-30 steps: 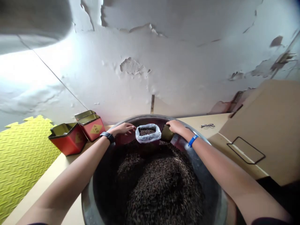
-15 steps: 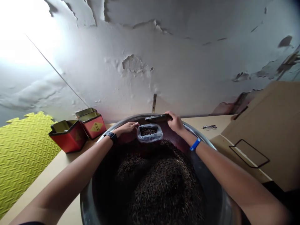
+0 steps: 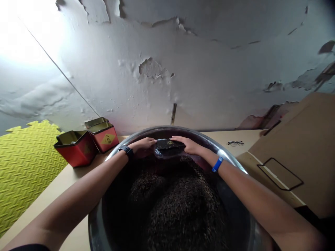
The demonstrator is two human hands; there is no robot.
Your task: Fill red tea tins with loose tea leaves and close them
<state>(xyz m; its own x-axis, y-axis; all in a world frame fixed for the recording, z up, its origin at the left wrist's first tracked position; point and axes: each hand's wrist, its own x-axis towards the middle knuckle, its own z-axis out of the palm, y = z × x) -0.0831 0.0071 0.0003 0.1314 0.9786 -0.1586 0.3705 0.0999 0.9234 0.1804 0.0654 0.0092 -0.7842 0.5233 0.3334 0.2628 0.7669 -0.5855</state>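
At the far side of a large metal basin, my right hand grips a dark lid with a small gold mark. The lid lies over a plastic-lined container, covering its mouth. A strip of clear plastic liner shows at the lid's left edge. My left hand is closed at the container's left side, its fingertips at the liner; the exact grip is partly hidden. Loose dark tea leaves are heaped in the basin below both hands.
Red-and-gold tea tins stand open on the table left of the basin, beside a yellow foam mat. Eyeglasses lie on the table at right, near a large cardboard box. Behind is a peeling wall.
My right hand has brought the lid left and down onto the container, hiding the tea leaves inside. My left hand has stayed at the container's left side.
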